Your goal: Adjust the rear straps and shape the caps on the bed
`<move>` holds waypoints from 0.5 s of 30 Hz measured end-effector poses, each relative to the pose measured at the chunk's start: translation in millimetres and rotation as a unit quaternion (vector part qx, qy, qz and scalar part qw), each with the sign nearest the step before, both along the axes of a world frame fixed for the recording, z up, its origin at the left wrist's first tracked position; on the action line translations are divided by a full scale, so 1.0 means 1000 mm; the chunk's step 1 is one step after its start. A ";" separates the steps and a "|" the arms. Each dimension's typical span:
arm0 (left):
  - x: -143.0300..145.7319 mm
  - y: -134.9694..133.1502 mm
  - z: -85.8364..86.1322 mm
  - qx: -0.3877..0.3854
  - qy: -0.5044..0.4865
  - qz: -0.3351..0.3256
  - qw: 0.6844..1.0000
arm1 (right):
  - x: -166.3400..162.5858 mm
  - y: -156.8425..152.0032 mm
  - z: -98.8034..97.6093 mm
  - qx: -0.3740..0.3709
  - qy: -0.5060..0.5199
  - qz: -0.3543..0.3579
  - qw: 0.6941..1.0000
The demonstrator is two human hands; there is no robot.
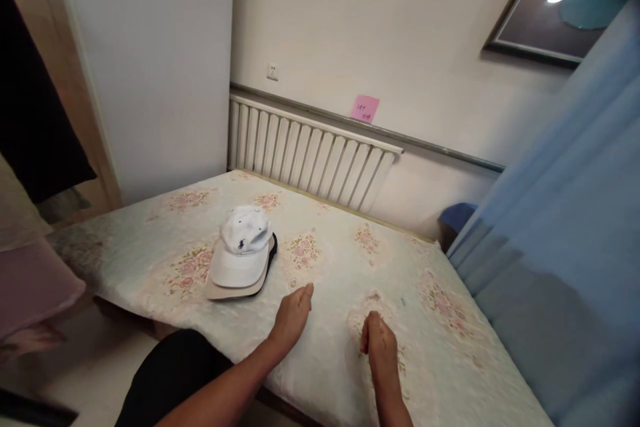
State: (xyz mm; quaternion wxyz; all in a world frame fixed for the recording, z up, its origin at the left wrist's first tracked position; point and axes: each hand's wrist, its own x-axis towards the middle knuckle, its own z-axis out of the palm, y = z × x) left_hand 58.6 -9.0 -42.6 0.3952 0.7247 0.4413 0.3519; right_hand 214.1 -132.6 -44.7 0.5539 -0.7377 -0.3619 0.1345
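Observation:
A stack of caps (243,253) lies on the flowered bed cover (350,280), a white cap with a small dark logo on top, a beige and a dark one under it. My left hand (293,317) rests on the cover just right of the caps, fingers curled loosely, nothing visible in it. My right hand (379,341) rests on the cover a little further right, fingers curled in, with nothing showing in it. Neither hand touches the caps.
A white radiator (310,153) runs along the wall behind the bed, with a pink note (365,108) above it. A blue curtain (560,247) hangs at the right. Dark and pink cloth hang at the left (30,147). A framed picture (550,13) is at upper right.

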 end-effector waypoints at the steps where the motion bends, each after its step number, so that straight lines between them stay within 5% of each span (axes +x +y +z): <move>1: 0.005 0.002 0.005 0.003 0.021 0.002 1.000 | 0.004 0.001 0.004 0.001 0.022 -0.009 1.000; 7: 0.022 0.020 -0.007 -0.073 0.143 -0.013 0.987 | 0.024 0.019 -0.022 -0.071 0.246 -0.032 0.966; 15: 0.017 0.031 -0.038 -0.138 0.186 -0.006 0.973 | 0.026 0.022 -0.063 -0.086 0.242 -0.065 0.964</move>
